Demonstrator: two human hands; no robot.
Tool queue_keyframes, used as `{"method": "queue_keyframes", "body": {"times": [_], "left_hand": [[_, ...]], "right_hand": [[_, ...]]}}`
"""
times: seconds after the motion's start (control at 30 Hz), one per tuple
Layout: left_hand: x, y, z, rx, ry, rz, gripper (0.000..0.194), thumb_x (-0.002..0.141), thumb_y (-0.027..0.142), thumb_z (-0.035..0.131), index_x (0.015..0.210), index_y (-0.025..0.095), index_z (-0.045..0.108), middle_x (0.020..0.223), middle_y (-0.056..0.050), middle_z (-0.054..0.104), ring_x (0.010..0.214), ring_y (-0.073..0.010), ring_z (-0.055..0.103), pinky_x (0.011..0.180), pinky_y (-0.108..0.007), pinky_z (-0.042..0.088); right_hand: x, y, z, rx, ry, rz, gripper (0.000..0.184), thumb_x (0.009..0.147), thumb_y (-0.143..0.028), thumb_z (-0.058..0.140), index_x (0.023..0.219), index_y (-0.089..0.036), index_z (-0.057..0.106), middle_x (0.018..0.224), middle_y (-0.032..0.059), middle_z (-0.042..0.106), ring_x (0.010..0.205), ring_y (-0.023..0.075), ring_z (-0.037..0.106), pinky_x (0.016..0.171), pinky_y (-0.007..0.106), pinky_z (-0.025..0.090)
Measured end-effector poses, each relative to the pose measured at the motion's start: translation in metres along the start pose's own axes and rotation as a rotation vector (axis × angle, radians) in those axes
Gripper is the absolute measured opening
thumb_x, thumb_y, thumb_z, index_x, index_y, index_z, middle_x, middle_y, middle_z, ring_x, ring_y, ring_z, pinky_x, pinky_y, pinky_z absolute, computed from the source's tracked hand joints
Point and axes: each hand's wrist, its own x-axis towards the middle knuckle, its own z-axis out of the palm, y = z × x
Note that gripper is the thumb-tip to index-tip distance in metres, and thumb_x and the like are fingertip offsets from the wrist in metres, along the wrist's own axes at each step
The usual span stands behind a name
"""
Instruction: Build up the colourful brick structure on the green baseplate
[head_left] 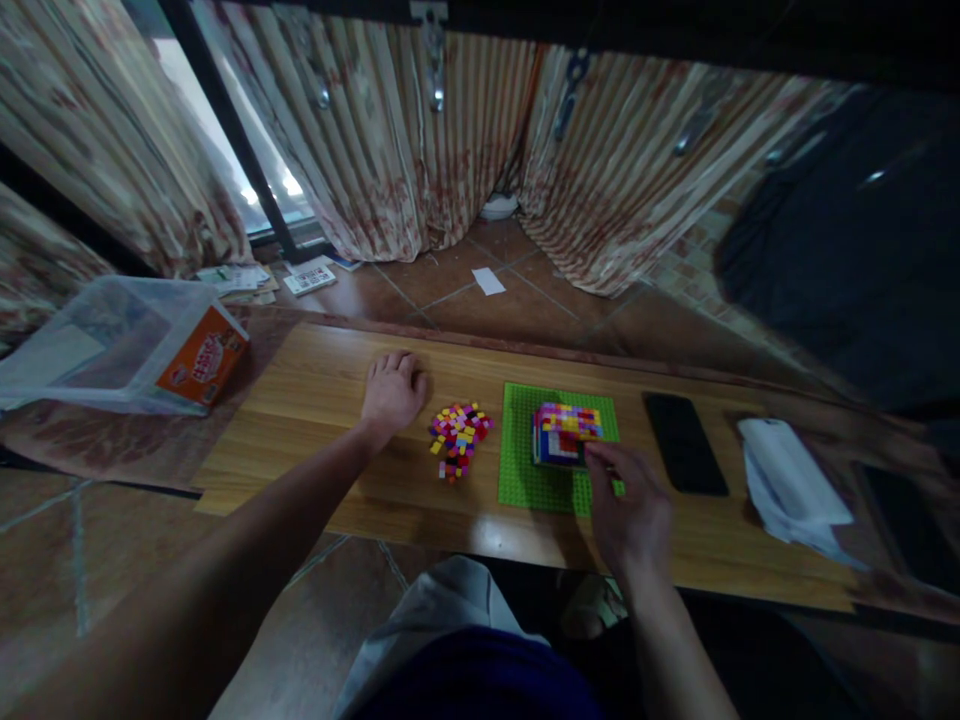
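On the wooden board, a green studded baseplate (pixel 521 485) carries a small block of stacked toy bricks (pixel 559 440), dark blue and white at the front with a multicoloured top. My right hand (pixel 634 505) is at the block's near right corner, thumb and fingertips pinched together; whatever is between them is too small to make out. A loose pile of tiny pink, yellow, red and black bricks (pixel 457 435) lies left of the baseplate. Beside that pile, my left hand (pixel 394 390) rests palm down on the wood with its fingers stretched out, holding nothing.
Right of the baseplate lie a black phone (pixel 684 443) and a white case-like object (pixel 795 470) on a plastic wrapper. A clear plastic bin (pixel 127 330) with an orange label stands at the left. Striped curtains (pixel 465 140) hang behind, above a tiled floor (pixel 420 285).
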Motion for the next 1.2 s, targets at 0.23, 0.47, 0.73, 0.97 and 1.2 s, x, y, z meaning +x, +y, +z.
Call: {"method": "queue_keyframes", "body": {"times": [0.23,0.47,0.73,0.97,1.2], "left_hand": [[0.001,0.001,-0.001,-0.007,-0.004,-0.001,0.032,0.09,0.029,0.046,0.115,0.016,0.059,0.128,-0.014,0.058,0.117,-0.0311,0.051,0.103,-0.047,0.037],[0.0,0.001,0.0,-0.017,-0.006,-0.005,0.033,0.09,0.029,0.046,0.117,0.017,0.058,0.128,-0.014,0.059,0.119,-0.0319,0.05,0.104,-0.049,0.036],[0.001,0.001,0.0,-0.004,-0.003,-0.003,0.033,0.089,0.029,0.046,0.117,0.016,0.059,0.128,-0.014,0.059,0.118,-0.0321,0.051,0.102,-0.047,0.038],[0.0,0.0,0.001,0.007,0.001,-0.002,0.034,0.09,0.03,0.045,0.117,0.016,0.058,0.128,-0.014,0.059,0.118,-0.032,0.05,0.102,-0.047,0.039],[0.0,0.002,-0.002,0.002,-0.009,-0.009,0.032,0.089,0.029,0.045,0.115,0.017,0.059,0.127,-0.014,0.059,0.117,-0.0319,0.051,0.103,-0.048,0.039]], "right_hand": [[0.015,0.02,0.003,-0.056,-0.027,0.018,0.025,0.088,-0.041,0.059,0.09,-0.023,0.075,0.116,0.0101,0.06,0.113,0.0252,0.054,0.097,0.047,0.044],[0.016,0.022,0.007,0.075,-0.052,0.15,0.021,0.084,-0.039,0.063,0.087,-0.023,0.075,0.118,0.0092,0.06,0.114,0.0243,0.055,0.1,0.047,0.041],[0.017,0.036,0.02,0.442,-0.01,0.417,0.02,0.069,-0.037,0.076,0.079,-0.019,0.074,0.103,0.0076,0.069,0.106,0.0244,0.061,0.099,0.047,0.043],[0.016,0.034,0.026,0.707,-0.003,0.575,0.026,0.063,-0.032,0.08,0.083,-0.018,0.072,0.09,0.0041,0.072,0.084,0.019,0.065,0.085,0.041,0.05],[0.015,0.032,0.028,0.697,0.001,0.546,0.026,0.065,-0.033,0.078,0.085,-0.018,0.072,0.091,0.0045,0.072,0.083,0.0185,0.065,0.081,0.039,0.051]]}}
